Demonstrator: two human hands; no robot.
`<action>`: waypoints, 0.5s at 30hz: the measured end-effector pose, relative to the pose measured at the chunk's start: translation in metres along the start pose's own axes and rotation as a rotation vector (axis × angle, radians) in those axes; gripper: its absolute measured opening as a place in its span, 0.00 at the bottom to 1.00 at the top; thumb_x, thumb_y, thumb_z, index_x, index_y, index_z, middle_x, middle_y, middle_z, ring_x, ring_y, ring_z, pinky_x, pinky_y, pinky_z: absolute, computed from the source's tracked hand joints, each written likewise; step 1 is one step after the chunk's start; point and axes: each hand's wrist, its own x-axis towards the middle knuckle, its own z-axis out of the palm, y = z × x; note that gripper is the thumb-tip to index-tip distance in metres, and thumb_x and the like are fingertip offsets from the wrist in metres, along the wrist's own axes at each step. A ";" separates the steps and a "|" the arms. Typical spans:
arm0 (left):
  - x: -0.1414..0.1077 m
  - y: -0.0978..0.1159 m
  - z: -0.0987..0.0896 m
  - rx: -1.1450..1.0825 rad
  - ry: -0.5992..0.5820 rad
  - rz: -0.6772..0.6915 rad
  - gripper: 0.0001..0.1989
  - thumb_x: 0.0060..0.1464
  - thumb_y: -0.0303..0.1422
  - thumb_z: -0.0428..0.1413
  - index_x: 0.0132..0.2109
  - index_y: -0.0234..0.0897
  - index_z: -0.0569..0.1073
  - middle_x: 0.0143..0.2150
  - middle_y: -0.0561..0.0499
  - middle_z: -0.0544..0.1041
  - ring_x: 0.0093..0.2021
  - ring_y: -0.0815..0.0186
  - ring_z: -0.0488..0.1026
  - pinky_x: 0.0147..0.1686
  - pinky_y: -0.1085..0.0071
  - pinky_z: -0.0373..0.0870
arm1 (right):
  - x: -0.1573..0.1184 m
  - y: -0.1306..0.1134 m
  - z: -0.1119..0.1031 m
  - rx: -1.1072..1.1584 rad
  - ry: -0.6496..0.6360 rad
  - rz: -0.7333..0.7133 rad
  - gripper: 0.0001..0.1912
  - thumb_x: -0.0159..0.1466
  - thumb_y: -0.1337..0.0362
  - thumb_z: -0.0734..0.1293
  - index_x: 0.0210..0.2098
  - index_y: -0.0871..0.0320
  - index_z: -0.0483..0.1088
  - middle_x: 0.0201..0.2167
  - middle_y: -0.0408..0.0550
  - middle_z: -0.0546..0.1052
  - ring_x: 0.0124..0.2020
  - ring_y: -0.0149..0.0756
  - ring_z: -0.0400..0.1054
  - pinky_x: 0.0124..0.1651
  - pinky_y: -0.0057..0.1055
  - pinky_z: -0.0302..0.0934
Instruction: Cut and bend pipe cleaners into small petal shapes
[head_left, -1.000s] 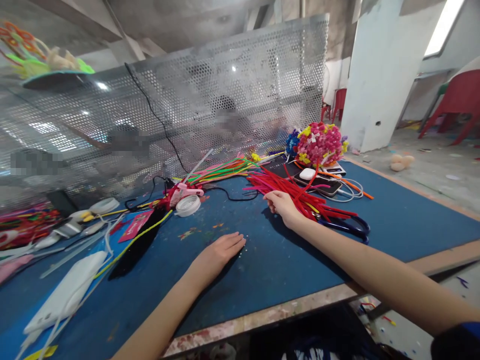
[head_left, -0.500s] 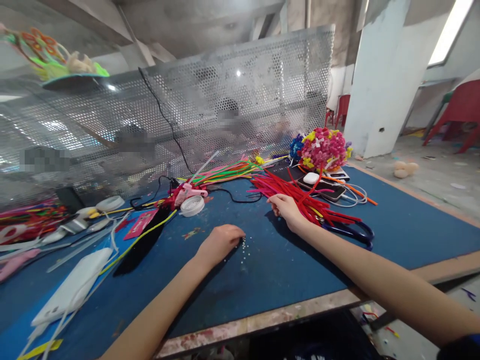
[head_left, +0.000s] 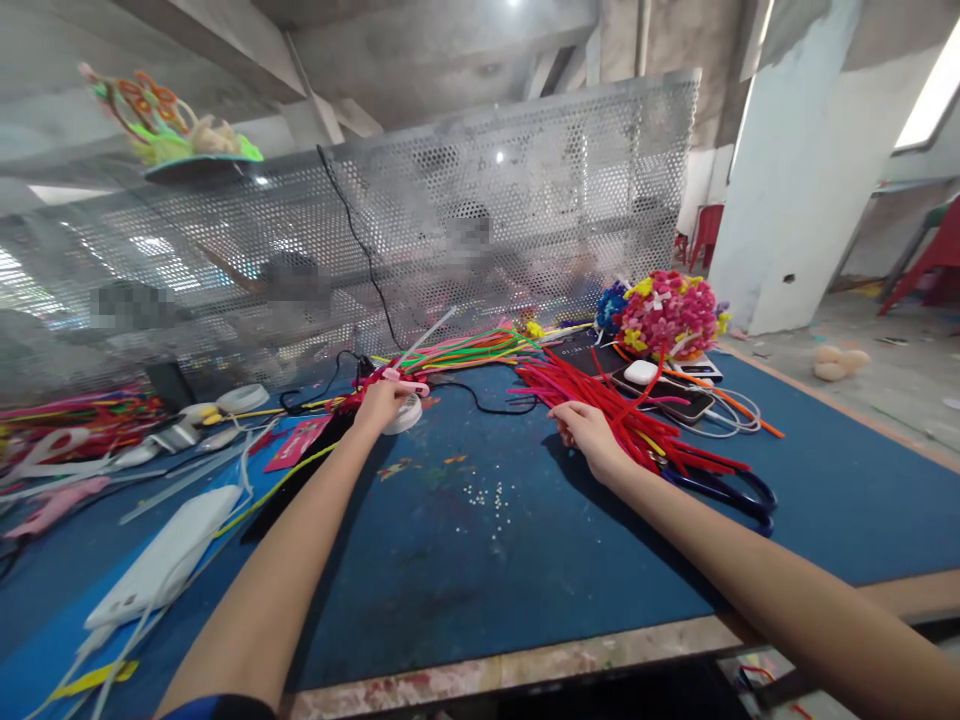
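Note:
My left hand (head_left: 379,405) reaches forward to a pink glue gun (head_left: 409,386) on the blue table and closes on it. A pale glue stick (head_left: 427,335) slants up from the gun. Just under it is a round clear dish (head_left: 405,414), partly hidden by my hand. My right hand (head_left: 589,435) is pinched closed beside a bundle of red pipe cleaners (head_left: 619,400); whatever its fingertips hold is too small to make out. Several tiny white beads (head_left: 491,495) lie scattered on the table between my arms.
Blue-handled scissors (head_left: 731,495) lie partly under the pipe cleaners. Behind them are a phone (head_left: 686,402), a white earphone case (head_left: 640,372) and a fuzzy flower ball (head_left: 671,315). A white power bank (head_left: 169,555) with cables is at left. A perforated metal screen (head_left: 450,230) stands at the back.
My left hand has left the tiny beads and moved forward and left to the glue gun. My right hand stays pinched by the pipe cleaners. The view has shifted slightly left.

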 end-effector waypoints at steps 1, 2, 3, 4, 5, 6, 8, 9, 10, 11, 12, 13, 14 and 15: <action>0.001 -0.001 0.002 0.005 -0.008 -0.003 0.13 0.49 0.29 0.51 0.41 0.36 0.78 0.39 0.46 0.80 0.41 0.59 0.74 0.39 0.72 0.65 | 0.000 0.001 0.000 -0.009 -0.004 -0.003 0.09 0.47 0.60 0.63 0.23 0.60 0.68 0.14 0.37 0.62 0.14 0.23 0.53 0.18 0.24 0.45; 0.002 -0.002 0.003 0.010 -0.014 -0.008 0.13 0.49 0.29 0.51 0.40 0.36 0.78 0.39 0.46 0.80 0.40 0.59 0.74 0.40 0.72 0.65 | 0.001 0.001 0.000 -0.020 -0.009 -0.006 0.09 0.48 0.60 0.62 0.23 0.61 0.68 0.15 0.37 0.62 0.14 0.23 0.53 0.18 0.24 0.45; 0.002 -0.002 0.004 0.013 -0.019 -0.011 0.13 0.49 0.29 0.52 0.40 0.35 0.78 0.39 0.46 0.80 0.40 0.59 0.74 0.40 0.72 0.65 | 0.001 0.002 -0.001 -0.034 -0.014 -0.011 0.09 0.48 0.60 0.62 0.23 0.61 0.68 0.15 0.37 0.62 0.14 0.23 0.53 0.18 0.24 0.46; 0.001 -0.003 0.005 0.015 -0.022 -0.014 0.12 0.48 0.29 0.52 0.39 0.35 0.78 0.39 0.45 0.80 0.40 0.59 0.74 0.40 0.72 0.65 | 0.002 0.003 -0.001 -0.049 -0.019 -0.017 0.10 0.49 0.60 0.61 0.24 0.61 0.68 0.15 0.38 0.62 0.14 0.24 0.54 0.18 0.24 0.46; 0.000 -0.004 0.005 0.015 -0.024 -0.016 0.12 0.48 0.30 0.53 0.38 0.35 0.78 0.39 0.46 0.80 0.40 0.59 0.74 0.41 0.72 0.65 | 0.003 0.004 -0.001 -0.066 -0.025 -0.026 0.10 0.49 0.60 0.61 0.24 0.61 0.68 0.16 0.38 0.62 0.14 0.24 0.54 0.18 0.24 0.46; -0.001 -0.005 0.005 0.014 -0.023 -0.019 0.11 0.48 0.30 0.53 0.38 0.35 0.78 0.39 0.46 0.80 0.40 0.60 0.74 0.41 0.72 0.65 | 0.003 0.004 -0.002 -0.085 -0.032 -0.038 0.10 0.50 0.60 0.60 0.25 0.61 0.68 0.16 0.38 0.62 0.15 0.24 0.54 0.18 0.24 0.46; -0.004 -0.006 0.006 0.010 -0.013 -0.031 0.12 0.48 0.31 0.53 0.38 0.36 0.78 0.39 0.46 0.79 0.40 0.60 0.74 0.41 0.71 0.66 | 0.004 0.004 -0.002 -0.135 -0.060 -0.072 0.10 0.52 0.60 0.59 0.25 0.60 0.68 0.16 0.38 0.63 0.15 0.25 0.54 0.19 0.24 0.47; -0.006 -0.006 0.007 0.009 -0.005 -0.038 0.12 0.49 0.30 0.52 0.39 0.36 0.78 0.40 0.47 0.79 0.40 0.60 0.74 0.40 0.71 0.66 | 0.003 0.004 -0.002 -0.167 -0.088 -0.096 0.10 0.53 0.60 0.59 0.25 0.60 0.68 0.16 0.39 0.63 0.16 0.26 0.56 0.20 0.24 0.49; -0.007 -0.006 0.008 0.009 0.004 -0.044 0.12 0.49 0.30 0.52 0.39 0.36 0.78 0.40 0.47 0.79 0.39 0.60 0.74 0.40 0.70 0.67 | 0.002 0.003 -0.001 -0.202 -0.122 -0.126 0.10 0.54 0.61 0.60 0.24 0.59 0.69 0.16 0.39 0.65 0.18 0.27 0.58 0.22 0.25 0.52; -0.008 -0.006 0.010 0.008 0.012 -0.048 0.12 0.49 0.29 0.51 0.39 0.36 0.78 0.41 0.47 0.79 0.39 0.59 0.74 0.39 0.70 0.67 | 0.000 0.003 0.000 -0.229 -0.160 -0.155 0.09 0.53 0.61 0.61 0.24 0.59 0.70 0.18 0.41 0.67 0.21 0.29 0.62 0.26 0.26 0.56; -0.009 -0.006 0.011 0.008 0.020 -0.049 0.13 0.48 0.28 0.52 0.39 0.37 0.78 0.42 0.47 0.78 0.38 0.59 0.74 0.38 0.70 0.68 | -0.002 0.002 0.002 -0.269 -0.210 -0.203 0.07 0.52 0.62 0.64 0.24 0.58 0.71 0.22 0.43 0.70 0.27 0.32 0.65 0.33 0.28 0.59; -0.009 -0.006 0.013 0.008 0.027 -0.048 0.12 0.48 0.28 0.52 0.38 0.38 0.78 0.42 0.48 0.78 0.37 0.60 0.75 0.37 0.71 0.68 | -0.005 0.002 0.006 -0.337 -0.273 -0.274 0.06 0.52 0.62 0.66 0.26 0.58 0.72 0.27 0.45 0.73 0.34 0.35 0.67 0.41 0.31 0.60; -0.010 -0.006 0.014 0.007 0.035 -0.047 0.12 0.47 0.28 0.53 0.38 0.38 0.78 0.41 0.48 0.79 0.37 0.60 0.75 0.36 0.71 0.68 | -0.009 0.003 0.010 -0.437 -0.345 -0.361 0.07 0.52 0.62 0.67 0.30 0.57 0.74 0.35 0.48 0.75 0.42 0.38 0.66 0.48 0.34 0.57; -0.010 -0.006 0.014 0.006 0.044 -0.047 0.11 0.47 0.29 0.54 0.38 0.39 0.79 0.40 0.49 0.79 0.36 0.60 0.75 0.36 0.71 0.68 | -0.013 0.004 0.015 -0.566 -0.426 -0.450 0.11 0.54 0.61 0.67 0.36 0.57 0.74 0.42 0.51 0.73 0.48 0.41 0.63 0.53 0.36 0.54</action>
